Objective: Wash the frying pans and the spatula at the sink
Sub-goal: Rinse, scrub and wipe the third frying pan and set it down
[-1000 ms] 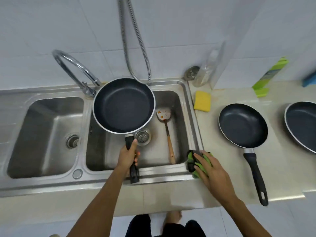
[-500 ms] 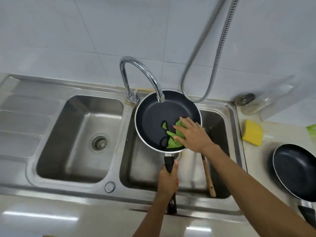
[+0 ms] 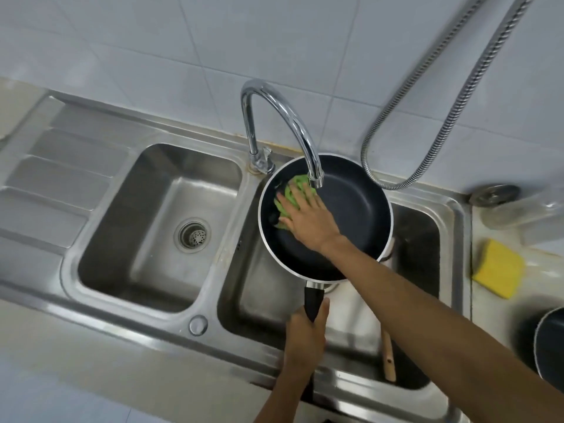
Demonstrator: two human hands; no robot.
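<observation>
Finds a stainless double sink (image 3: 171, 129) set in a pale countertop (image 3: 91, 380), backed at 12 o'clock by a white tiled wall (image 3: 152, 41). Notes a ribbed drainboard (image 3: 55, 184) at 9 o'clock, then the left basin (image 3: 146, 254) with a round drain strainer (image 3: 193, 236) in its floor. Notes a chrome gooseneck faucet (image 3: 274, 108) rising from the divider between the basins. Records a corrugated metal hose (image 3: 457, 102) looping down the wall at 1 to 2 o'clock, lowest bend just above the sink's back rim. Places the frying pan (image 3: 357, 215) near frame centre, held above the right basin (image 3: 253, 285), dark interior facing up, faucet spout over its 11 o'clock portion. Records the left hand (image 3: 305, 337) clenched around the pan's black handle (image 3: 313, 297) at the pan's 6 o'clock. Records the right hand (image 3: 308, 221) laid flat, fingers spread, pressing a green cloth (image 3: 298, 182) against the pan's interior on its 10 o'clock side. Detects the spatula (image 3: 388, 355) in the right basin at 5 o'clock of the pan, only the wooden handle end showing below the right forearm. Logs a yellow sponge (image 3: 497, 268) on the counter at 3 o'clock, just beside the sink rim, and the edge of a second frying pan (image 3: 551, 346) at 4 o'clock, cut by the frame. Logs a round metal item (image 3: 494, 193) and a clear container (image 3: 518, 218) by the wall at 2 to 3 o'clock, too blurred to identify.
</observation>
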